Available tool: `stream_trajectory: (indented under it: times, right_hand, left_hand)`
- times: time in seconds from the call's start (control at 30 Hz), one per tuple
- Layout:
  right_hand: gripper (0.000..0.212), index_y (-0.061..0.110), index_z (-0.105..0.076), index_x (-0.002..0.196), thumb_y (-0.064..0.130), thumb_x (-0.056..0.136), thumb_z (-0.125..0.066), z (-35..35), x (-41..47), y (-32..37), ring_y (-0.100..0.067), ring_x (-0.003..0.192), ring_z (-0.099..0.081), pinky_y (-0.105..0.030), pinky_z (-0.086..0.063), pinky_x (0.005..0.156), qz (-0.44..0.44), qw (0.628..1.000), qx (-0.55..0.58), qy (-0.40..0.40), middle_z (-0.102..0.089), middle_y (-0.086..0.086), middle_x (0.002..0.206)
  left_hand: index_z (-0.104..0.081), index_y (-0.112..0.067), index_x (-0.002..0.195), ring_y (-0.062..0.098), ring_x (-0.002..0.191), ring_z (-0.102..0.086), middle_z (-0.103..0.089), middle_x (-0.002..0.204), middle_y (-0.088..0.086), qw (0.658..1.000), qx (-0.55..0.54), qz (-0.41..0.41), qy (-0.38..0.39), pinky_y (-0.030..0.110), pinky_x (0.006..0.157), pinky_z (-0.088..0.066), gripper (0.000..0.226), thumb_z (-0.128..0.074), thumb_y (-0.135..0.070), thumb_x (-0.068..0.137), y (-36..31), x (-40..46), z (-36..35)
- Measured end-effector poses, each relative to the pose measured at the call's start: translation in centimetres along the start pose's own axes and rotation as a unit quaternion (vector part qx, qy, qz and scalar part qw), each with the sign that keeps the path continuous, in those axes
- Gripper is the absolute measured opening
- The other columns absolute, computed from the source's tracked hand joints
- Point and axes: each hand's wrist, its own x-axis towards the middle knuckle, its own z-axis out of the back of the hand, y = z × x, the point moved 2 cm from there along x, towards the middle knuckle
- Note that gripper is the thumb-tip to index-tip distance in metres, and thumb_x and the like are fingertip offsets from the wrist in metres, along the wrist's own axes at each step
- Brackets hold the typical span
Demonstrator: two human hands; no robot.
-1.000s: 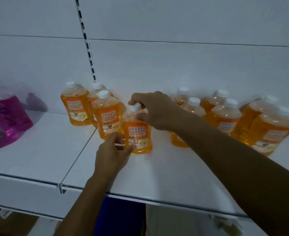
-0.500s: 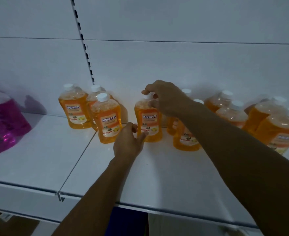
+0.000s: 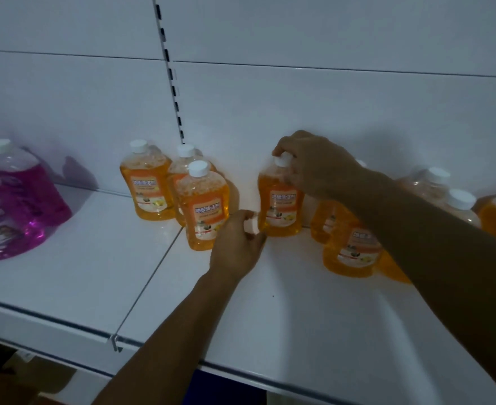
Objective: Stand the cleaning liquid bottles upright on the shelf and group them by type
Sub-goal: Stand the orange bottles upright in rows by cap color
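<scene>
Your right hand [image 3: 314,168] grips the white cap of an upright orange floor-cleaner bottle [image 3: 281,206] near the shelf's [image 3: 314,317] back wall. Your left hand [image 3: 236,247] sits at its 7 o'clock, fingers loosely curled at the base; whether they touch it, you cannot tell. Three orange bottles [image 3: 205,209] already stand grouped at its 9 o'clock. Those at 3 o'clock look unsorted, partly hidden behind your forearm and cut off. The purple jugs [image 3: 15,206] sit far left, cropped.

Bare shelf [image 3: 314,311] in front lies open; 3 orange bottles [image 3: 205,211] block the left
</scene>
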Motion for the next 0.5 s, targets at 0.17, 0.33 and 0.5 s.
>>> stream_trajectory:
  times: [0.17,0.33,0.5]
  right_hand:
    - [0.053,0.019,-0.055,0.131,0.045,0.086,-0.066,0.9,1.3,4.2,-0.024,0.11,-0.059,-0.043,-0.05,0.091,0.086,0.994,0.013,-0.072,-0.06,-0.005,0.127]
    - [0.063,0.022,-0.044,0.143,0.04,0.087,-0.068,-1.4,3.0,8.7,-0.024,0.113,-0.056,-0.04,-0.048,0.095,0.14,0.988,0.052,0.046,-0.056,-0.008,0.131]
    - [0.06,0.017,-0.042,0.145,0.034,0.091,-0.064,-3.2,3.4,9.9,-0.026,0.119,-0.053,-0.034,-0.042,0.097,0.138,0.987,0.042,0.069,-0.056,-0.011,0.134]
  left_hand:
    - [-0.061,-0.029,0.07,0.001,0.063,-0.059,-0.061,0.065,-0.016,0.999,0.012,-0.013,-0.032,0.014,0.057,-0.043,0.022,-0.064,-0.039,0.089,1.6,-3.1,4.4]
    - [-0.054,-0.024,0.087,0.005,0.07,-0.06,-0.062,0.079,-0.013,0.989,0.002,0.06,-0.135,0.019,0.061,-0.047,0.027,-0.067,-0.048,0.085,4.4,-3.7,9.4]
    - [-0.053,-0.022,0.122,0.009,0.099,-0.06,-0.06,0.115,-0.011,0.99,-0.1,0.085,-0.053,0.016,0.077,-0.046,0.04,-0.068,-0.036,0.088,5.3,-2.6,9.2]
